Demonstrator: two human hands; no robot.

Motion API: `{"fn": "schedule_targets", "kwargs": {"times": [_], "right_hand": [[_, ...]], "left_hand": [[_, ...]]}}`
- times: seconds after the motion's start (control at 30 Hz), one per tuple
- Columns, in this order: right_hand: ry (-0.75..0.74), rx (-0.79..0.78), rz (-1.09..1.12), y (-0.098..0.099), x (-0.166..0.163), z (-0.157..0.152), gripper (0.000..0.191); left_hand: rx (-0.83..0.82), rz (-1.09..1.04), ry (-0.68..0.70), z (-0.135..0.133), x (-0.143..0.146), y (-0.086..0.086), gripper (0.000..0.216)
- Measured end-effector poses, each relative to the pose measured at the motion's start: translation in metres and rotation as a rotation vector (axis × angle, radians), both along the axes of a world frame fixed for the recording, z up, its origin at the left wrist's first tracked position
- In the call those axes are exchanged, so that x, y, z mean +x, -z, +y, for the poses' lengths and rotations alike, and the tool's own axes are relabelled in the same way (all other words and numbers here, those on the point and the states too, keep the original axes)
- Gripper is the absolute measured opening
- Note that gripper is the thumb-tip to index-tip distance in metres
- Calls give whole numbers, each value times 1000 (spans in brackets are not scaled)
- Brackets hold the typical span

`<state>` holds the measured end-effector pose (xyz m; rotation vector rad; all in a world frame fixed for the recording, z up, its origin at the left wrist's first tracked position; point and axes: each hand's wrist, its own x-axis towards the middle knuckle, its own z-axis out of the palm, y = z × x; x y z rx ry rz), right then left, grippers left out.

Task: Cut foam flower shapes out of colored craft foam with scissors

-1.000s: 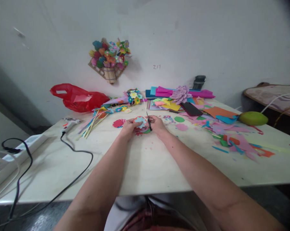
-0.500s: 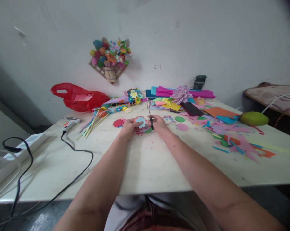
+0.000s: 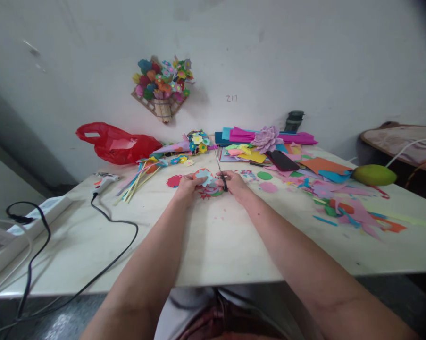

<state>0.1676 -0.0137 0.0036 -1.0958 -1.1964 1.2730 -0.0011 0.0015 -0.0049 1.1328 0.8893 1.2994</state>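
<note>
1. Forearms (image 3: 156, 245) stretch over the pale tabletop (image 3: 230, 250), cut off at the bottom of the view.
2. Left hand (image 3: 187, 185): its grip is pinched on a pale-blue and orange paper flower (image 3: 206, 176), just left of the right hand. Beneath are red and green pieces (image 3: 217, 192), partly covered; whether the flower touches them, I can't tell.
3. Right hand (image 3: 235, 184): its grip is closed round black-handled scissors (image 3: 225, 184), tips pointing away. Fingers hide some of the handle, and the blade gap is too fine to make out.
4. Red disc (image 3: 173, 181), just beyond the left hand, is partly hidden by it.
5. Dark container (image 3: 294, 121) stands by the wall, its base concealed behind magenta paper (image 3: 301, 138).
</note>
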Motion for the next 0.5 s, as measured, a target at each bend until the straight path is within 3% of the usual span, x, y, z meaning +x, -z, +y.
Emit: {"fn": "schedule_targets", "kwargs": {"times": [0.27,0.5], "right_hand": [[-305,33,-84,6,19,3,30],[-419,89,-195,2,21,-4,35]], "left_hand": [[-3,-59,-40,2,-3,-2,30],[-5,-135,-64,4,-3,-1,29]]}}
